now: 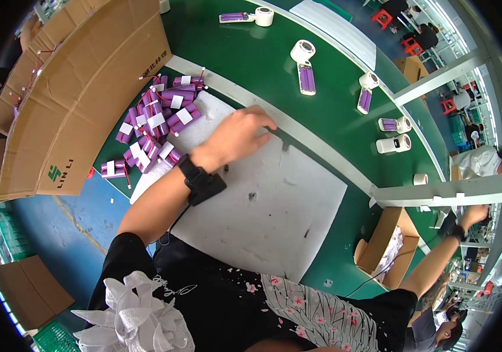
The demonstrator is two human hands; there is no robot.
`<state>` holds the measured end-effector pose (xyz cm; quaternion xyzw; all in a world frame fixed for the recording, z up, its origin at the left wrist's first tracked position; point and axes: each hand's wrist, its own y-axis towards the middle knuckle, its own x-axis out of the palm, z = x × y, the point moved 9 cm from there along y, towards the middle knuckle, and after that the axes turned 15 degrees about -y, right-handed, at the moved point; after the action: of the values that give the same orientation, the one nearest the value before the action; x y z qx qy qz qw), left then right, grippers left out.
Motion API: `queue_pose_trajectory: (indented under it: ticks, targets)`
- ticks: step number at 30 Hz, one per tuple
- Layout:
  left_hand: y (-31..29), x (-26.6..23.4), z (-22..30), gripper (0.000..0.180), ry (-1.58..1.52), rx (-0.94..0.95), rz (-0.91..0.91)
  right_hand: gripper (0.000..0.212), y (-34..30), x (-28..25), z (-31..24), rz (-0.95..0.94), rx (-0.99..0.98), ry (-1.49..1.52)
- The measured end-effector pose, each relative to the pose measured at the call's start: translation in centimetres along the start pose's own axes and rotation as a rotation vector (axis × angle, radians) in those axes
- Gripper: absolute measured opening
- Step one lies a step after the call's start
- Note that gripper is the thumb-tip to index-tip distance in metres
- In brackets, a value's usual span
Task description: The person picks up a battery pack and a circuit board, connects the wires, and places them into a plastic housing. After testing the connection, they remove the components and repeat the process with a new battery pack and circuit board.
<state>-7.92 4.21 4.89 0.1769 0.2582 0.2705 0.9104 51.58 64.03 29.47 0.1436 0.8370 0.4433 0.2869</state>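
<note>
My left hand (236, 136) hovers over the white foam mat (263, 205), thumb and fingers apart, with nothing visible between them. Beside it, to the left, lies a pile of purple battery packs (156, 120) with white labels and red wires ending in small white plugs. My right hand (475, 215) reaches out at the far right, past the metal frame; its fingers are too small to make out, so what it holds cannot be told. Near it sits a small white cylindrical part (420, 179). Each wrist wears a black band.
A tall cardboard box (81, 100) stands at left. White round-headed devices (305, 67) lie along the green table beyond a raised rail (321, 152), several with purple cells showing. An open carton (387, 246) sits at right, below a metal post (444, 195). Other people work in the background.
</note>
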Motion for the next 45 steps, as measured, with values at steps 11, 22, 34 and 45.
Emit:
queue_pose_trajectory:
  ticks: [11, 22, 34, 45]
  targets:
    - [-8.0, -11.8, 0.2, 0.035, 0.221, -0.779, 0.167, 0.035, -16.4, -14.9, -31.6, -0.427, 0.168, 0.252]
    - [-8.5, -10.6, 2.7, 0.033, 0.445, -0.278, 0.146, 0.023, -49.5, 8.1, -51.7, -0.913, -0.822, 0.077]
    - [-6.4, -11.7, 3.7, 0.025, 0.371, -0.248, 0.181, 0.031, -50.6, 11.0, -52.1, -1.291, -0.558, 0.247]
    - [-3.8, 1.6, 13.6, 0.026, -0.38, 0.097, -0.227, 0.028, -48.5, 13.0, -53.4, -0.912, -0.394, 0.413]
